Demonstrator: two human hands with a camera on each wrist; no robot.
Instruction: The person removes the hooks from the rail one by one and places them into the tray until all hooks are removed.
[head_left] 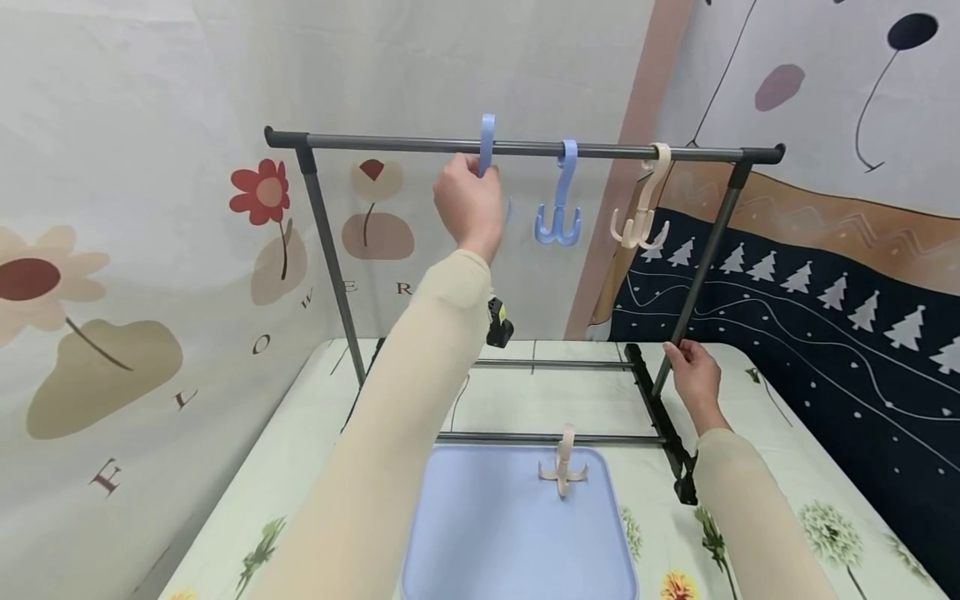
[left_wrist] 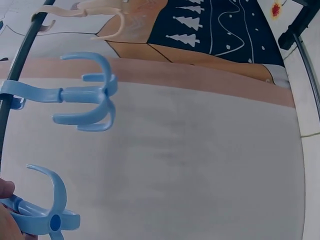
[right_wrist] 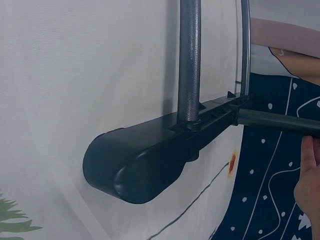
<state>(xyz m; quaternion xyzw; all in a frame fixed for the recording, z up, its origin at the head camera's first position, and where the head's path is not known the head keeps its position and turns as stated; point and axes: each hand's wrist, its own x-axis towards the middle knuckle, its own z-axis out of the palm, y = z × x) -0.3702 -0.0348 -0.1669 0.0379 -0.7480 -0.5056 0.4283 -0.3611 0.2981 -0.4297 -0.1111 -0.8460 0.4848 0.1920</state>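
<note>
Our left hand (head_left: 467, 202) pinches a blue hook (head_left: 487, 143) at the rail (head_left: 420, 144), loop raised over the bar, left of middle. Right hand (head_left: 693, 372) wraps the rack's right post (head_left: 697, 279) low down, likely steadying it. A second blue hook (head_left: 558, 218) and a cream hook (head_left: 642, 227) hang rightward; another cream one (head_left: 562, 468) lies on the tray (head_left: 480, 542) at the table's near edge

Fingers (right_wrist: 307, 185) beside rack foot (right_wrist: 145, 160)
</note>
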